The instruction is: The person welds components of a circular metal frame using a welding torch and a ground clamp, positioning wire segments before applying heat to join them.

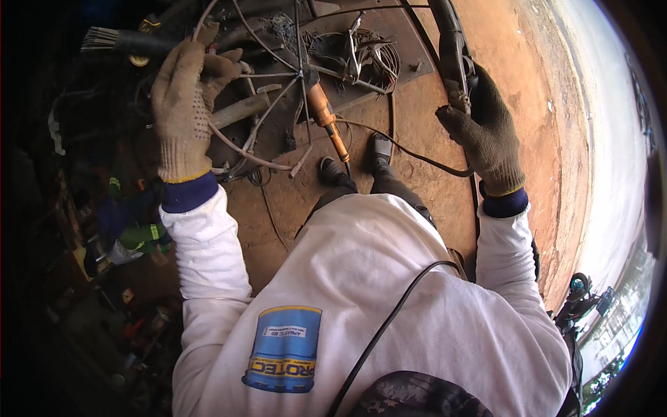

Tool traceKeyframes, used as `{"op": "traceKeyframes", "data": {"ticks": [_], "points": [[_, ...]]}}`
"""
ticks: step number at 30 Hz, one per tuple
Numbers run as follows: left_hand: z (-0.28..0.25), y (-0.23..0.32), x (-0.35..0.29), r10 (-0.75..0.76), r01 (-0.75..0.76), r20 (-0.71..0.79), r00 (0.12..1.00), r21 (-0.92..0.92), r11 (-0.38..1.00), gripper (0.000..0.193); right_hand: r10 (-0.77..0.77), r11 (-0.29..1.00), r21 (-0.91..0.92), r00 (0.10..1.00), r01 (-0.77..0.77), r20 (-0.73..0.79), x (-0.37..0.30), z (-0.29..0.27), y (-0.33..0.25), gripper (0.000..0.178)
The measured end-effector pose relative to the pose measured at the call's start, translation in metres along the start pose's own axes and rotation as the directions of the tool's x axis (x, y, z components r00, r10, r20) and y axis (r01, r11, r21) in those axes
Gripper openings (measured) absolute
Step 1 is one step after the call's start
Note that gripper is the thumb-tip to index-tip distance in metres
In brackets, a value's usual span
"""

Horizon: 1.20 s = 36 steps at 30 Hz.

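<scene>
A round metal frame with thin rods meeting at its middle stands over the worktable. My left hand, in a knitted glove with dotted grip, is closed round its curved rim at the left. To the right, my gloved right hand is closed on a long dark object; its exact kind cannot be made out. An orange-brown tool with a tapered handle lies near the rods' meeting point, between my hands and apart from both.
A coil of wire lies on the dark metal tabletop. A wire brush is beyond my left hand. Dark cable runs across toward my right hand. My feet are on brown ground; a motorbike stands far right.
</scene>
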<state>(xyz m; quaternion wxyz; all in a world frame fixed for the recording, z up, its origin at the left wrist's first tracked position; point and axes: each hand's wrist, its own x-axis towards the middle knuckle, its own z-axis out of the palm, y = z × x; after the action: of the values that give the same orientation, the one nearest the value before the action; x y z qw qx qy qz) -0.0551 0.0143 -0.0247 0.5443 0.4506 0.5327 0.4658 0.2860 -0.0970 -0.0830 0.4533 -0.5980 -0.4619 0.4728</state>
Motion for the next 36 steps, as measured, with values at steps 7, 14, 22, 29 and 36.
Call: {"op": "traceKeyframes", "data": {"ticks": [7,14,22,29,36], "points": [[-0.018,-0.005,0.016,0.074,-0.073,0.090,0.993,-0.011,0.997,0.050,-0.089,0.993,-0.077,0.996,0.087,-0.015,-0.003,0.005,0.018,0.074],[-0.007,0.002,0.024,0.039,-0.046,0.064,0.997,0.109,0.993,0.049,-0.172,0.977,0.123,0.985,0.175,-0.033,-0.017,0.014,0.027,0.077],[0.011,0.001,0.014,0.037,-0.058,0.099,0.994,0.225,0.973,0.051,-0.144,0.988,0.040,0.987,0.146,-0.067,-0.032,0.023,0.019,0.069],[-0.008,0.001,0.022,0.090,-0.115,0.149,0.985,0.170,0.979,0.044,-0.165,0.986,0.014,0.985,0.166,-0.057,-0.051,0.033,0.008,0.067],[-0.010,0.002,0.020,0.093,-0.130,0.253,0.963,0.134,0.982,0.043,-0.051,0.991,0.119,0.996,0.059,-0.069,-0.052,0.048,0.008,0.070]]}}
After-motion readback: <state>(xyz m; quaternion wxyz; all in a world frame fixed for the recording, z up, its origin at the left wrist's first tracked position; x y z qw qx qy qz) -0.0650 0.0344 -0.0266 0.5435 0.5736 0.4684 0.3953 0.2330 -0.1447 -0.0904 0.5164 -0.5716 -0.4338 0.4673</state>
